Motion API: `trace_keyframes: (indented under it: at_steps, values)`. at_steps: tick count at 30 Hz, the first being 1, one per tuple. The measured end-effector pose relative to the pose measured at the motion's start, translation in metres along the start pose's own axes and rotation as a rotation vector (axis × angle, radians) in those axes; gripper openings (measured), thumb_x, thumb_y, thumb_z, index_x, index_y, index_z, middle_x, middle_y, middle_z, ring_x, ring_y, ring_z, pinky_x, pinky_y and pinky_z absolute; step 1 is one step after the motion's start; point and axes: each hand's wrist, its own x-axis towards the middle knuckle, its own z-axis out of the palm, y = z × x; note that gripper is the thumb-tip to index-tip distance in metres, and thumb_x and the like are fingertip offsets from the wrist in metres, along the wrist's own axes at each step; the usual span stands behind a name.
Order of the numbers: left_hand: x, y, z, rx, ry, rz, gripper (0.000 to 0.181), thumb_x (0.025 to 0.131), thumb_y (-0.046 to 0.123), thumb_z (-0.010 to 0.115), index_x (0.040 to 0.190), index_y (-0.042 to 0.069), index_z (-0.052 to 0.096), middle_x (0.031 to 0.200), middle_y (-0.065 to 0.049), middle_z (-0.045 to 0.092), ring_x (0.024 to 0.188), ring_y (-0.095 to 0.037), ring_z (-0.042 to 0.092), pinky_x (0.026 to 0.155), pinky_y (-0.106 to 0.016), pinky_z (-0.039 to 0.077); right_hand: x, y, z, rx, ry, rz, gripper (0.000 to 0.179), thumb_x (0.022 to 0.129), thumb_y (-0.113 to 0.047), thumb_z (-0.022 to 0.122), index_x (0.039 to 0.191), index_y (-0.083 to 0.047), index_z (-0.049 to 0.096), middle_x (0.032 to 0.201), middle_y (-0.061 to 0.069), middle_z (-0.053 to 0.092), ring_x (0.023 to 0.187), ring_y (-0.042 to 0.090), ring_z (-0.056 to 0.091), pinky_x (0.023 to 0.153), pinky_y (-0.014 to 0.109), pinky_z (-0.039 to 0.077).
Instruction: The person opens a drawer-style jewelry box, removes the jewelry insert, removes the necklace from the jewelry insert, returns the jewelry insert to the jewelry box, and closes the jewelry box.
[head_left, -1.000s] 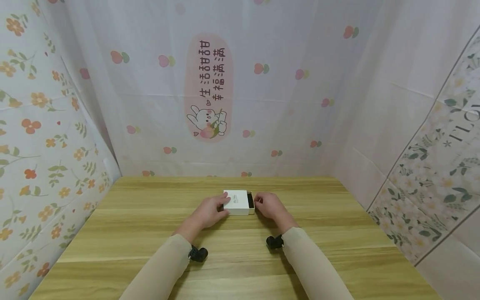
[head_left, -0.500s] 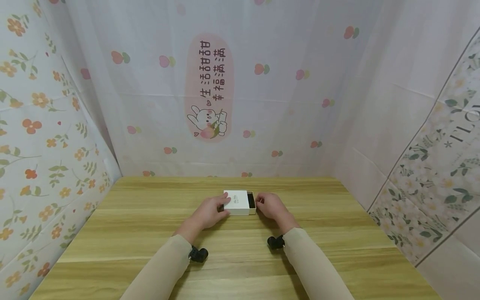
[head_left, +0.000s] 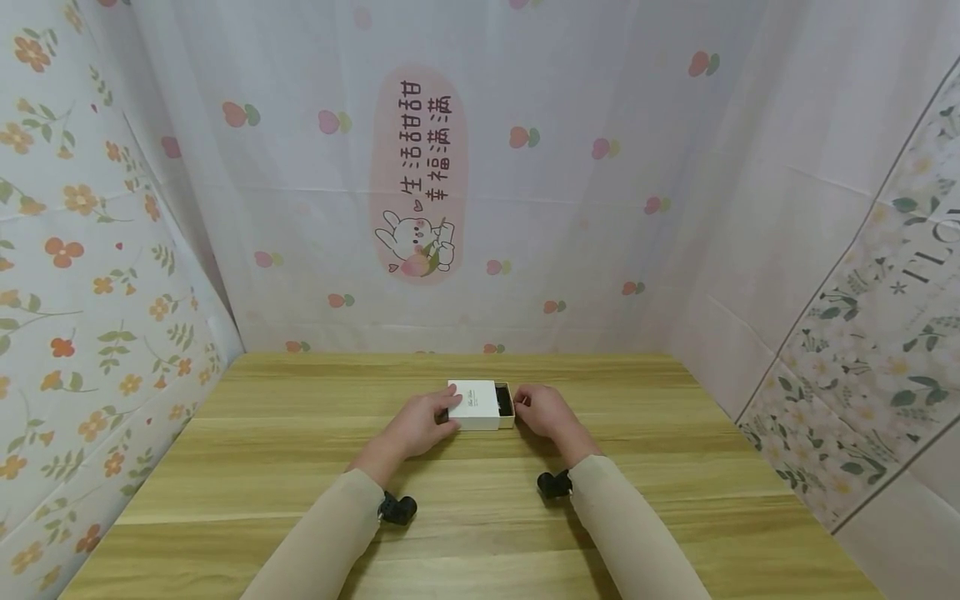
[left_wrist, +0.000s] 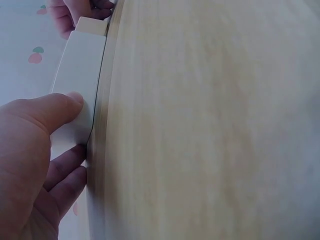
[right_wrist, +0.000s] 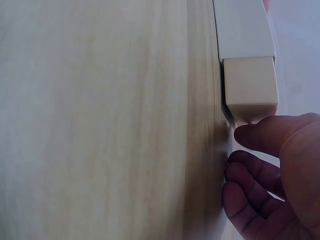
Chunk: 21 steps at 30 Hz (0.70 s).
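A small white drawer box lies flat on the table, its white sleeve [head_left: 472,406] printed with fine lettering. From the sleeve's right end sticks out a cream inner drawer [right_wrist: 251,82], with a dark inside showing in the head view. My left hand [head_left: 420,423] grips the sleeve's left end, thumb on the near side and fingers around the far side and end. At the drawer's outer end is my right hand [head_left: 542,410], pinching there with the thumb against the end and the other fingers curled. The pinched spot itself is hidden behind the thumb.
The wooden table [head_left: 465,517] runs back to a white curtain [head_left: 300,208] with fruit prints. Flowered cloths hang at the left [head_left: 97,275] and right. A small black camera [head_left: 397,508] is strapped to each wrist.
My right hand has moved slightly right, and the drawer sticks out further from the sleeve, showing more of its dark inside. The left hand and sleeve have stayed in place.
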Motion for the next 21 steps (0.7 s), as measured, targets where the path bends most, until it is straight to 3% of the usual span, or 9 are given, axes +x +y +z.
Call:
trace_keyframes:
  at_steps: [21]
  values:
    - [-0.0005,0.0002,0.0006,-0.001,0.005,-0.014,0.055,0.104,0.017,0.077,0.156,0.005,0.061,0.17,-0.012,0.05,0.157,-0.036,0.05,0.125,-0.049,0.047,-0.0012,0.0091,-0.0018,0.029,-0.019,0.043,0.013,0.105,-0.01,0.067,0.094,-0.013,0.073,0.096,0.006,0.074,0.089,0.023,0.066,0.088,0.044,0.058]
